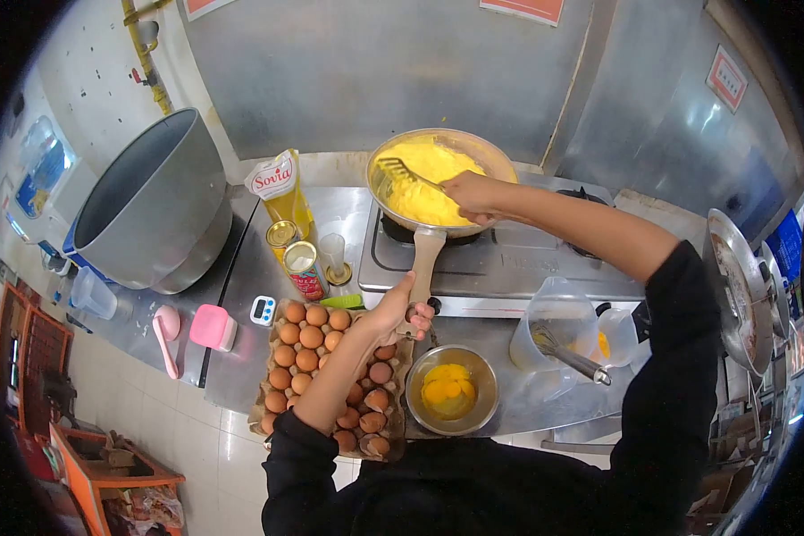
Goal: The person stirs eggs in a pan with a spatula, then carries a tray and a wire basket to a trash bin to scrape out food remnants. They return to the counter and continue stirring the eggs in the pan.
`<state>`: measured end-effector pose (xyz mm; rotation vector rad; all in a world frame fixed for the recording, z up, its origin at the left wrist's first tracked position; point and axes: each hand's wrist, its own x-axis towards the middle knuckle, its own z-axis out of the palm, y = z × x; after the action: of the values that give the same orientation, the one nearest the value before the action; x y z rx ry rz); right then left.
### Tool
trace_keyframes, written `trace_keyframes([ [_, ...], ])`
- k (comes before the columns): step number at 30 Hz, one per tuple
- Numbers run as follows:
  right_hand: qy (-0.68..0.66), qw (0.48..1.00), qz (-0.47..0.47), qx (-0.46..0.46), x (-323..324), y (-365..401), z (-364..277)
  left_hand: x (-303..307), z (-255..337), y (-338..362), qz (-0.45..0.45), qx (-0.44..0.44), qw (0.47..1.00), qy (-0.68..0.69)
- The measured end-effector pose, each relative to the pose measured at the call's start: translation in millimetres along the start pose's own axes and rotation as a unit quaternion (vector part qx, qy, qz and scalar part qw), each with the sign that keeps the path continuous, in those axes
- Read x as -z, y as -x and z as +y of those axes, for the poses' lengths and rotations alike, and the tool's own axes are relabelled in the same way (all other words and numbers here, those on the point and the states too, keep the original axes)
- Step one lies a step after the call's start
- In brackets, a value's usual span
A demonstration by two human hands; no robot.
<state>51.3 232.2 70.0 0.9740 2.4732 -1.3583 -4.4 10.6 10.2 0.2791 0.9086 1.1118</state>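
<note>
A frying pan point(507, 167) sits on the gas stove and holds a mass of yellow scrambled eggs point(438, 161). My left hand point(400, 314) is closed around the lower end of its beige handle point(429, 255). Over the pan, my right hand point(475, 196) grips a slotted spatula point(397, 168), whose head is at the left side of the eggs. Below my left forearm is a carton of brown eggs point(307, 360), partly covered by the arm. Close to my left hand, a metal bowl point(415, 393) holds cracked raw eggs point(448, 390).
On the right stand a clear plastic jug point(558, 308) and a whisk point(576, 359). Left of the stove point(545, 261) are an oil pouch point(281, 188), cans point(304, 272), a timer point(263, 310), a pink box point(213, 327), a pink spoon point(166, 335) and a large pot point(156, 205).
</note>
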Motion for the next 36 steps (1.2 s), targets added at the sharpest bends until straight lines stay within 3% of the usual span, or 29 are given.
trace_keyframes([
  [2, 0.279, 0.956, -0.023, 0.088, 3.7, -81.8, 32.7, -0.8, -0.5, 0.2, 0.011, -0.003, 1.0, -0.001],
  [3, 0.274, 0.957, -0.023, 0.088, 20.3, -87.9, 31.5, -0.8, -0.5, 0.7, 0.019, -0.009, 1.0, -0.001],
  [6, 0.0, 0.989, -0.084, 0.117, 75.6, -70.7, 33.5, 4.0, -1.6, -0.5, 0.006, -0.018, 1.0, 0.012],
  [8, -0.017, 0.996, 0.016, -0.087, 89.1, 7.5, -18.2, 3.0, -2.6, 0.2, 0.006, -0.027, 1.0, 0.009],
  [10, 0.118, 0.99, -0.051, -0.055, 105.5, 52.4, -31.0, 3.0, -1.7, 1.3, 0.019, -0.025, 1.0, 0.004],
  [13, 0.112, 0.99, -0.036, -0.079, 111.5, 110.1, -46.7, 0.4, 0.0, 3.9, 0.019, -0.023, 1.0, 0.0],
  [17, 0.192, 0.972, -0.094, -0.095, 97.5, 143.5, -53.1, 1.4, 0.3, 3.0, 0.018, -0.017, 1.0, -0.004],
  [20, 0.252, 0.958, -0.119, -0.068, 65.6, 141.7, -52.5, 0.8, 1.3, 2.0, 0.023, -0.012, 1.0, -0.009],
  [23, 0.185, 0.979, -0.086, 0.008, 38.1, 112.4, -36.7, -0.5, 3.5, 4.1, 0.028, 0.0, 1.0, -0.009],
  [27, 0.078, 0.996, -0.04, 0.022, 10.2, 71.5, -31.8, 4.4, 5.2, 0.8, 0.005, 0.012, 1.0, -0.019],
  [31, 0.166, 0.985, -0.044, 0.01, -6.7, 34.5, -36.5, 6.9, 5.0, 0.0, -0.016, 0.027, 0.999, -0.015],
  [33, -0.029, 0.998, 0.049, -0.009, -15.4, 34.6, -44.9, 9.2, 3.1, -2.4, -0.014, 0.027, 0.999, -0.016],
  [34, -0.031, 0.998, 0.05, -0.008, -14.1, 30.8, -42.2, 9.5, 3.1, -2.7, -0.013, 0.024, 0.999, -0.016],
  [36, 0.139, 0.956, 0.022, 0.257, -7.2, 6.7, -32.4, 6.6, 2.5, -1.4, -0.009, 0.018, 1.0, -0.018],
])
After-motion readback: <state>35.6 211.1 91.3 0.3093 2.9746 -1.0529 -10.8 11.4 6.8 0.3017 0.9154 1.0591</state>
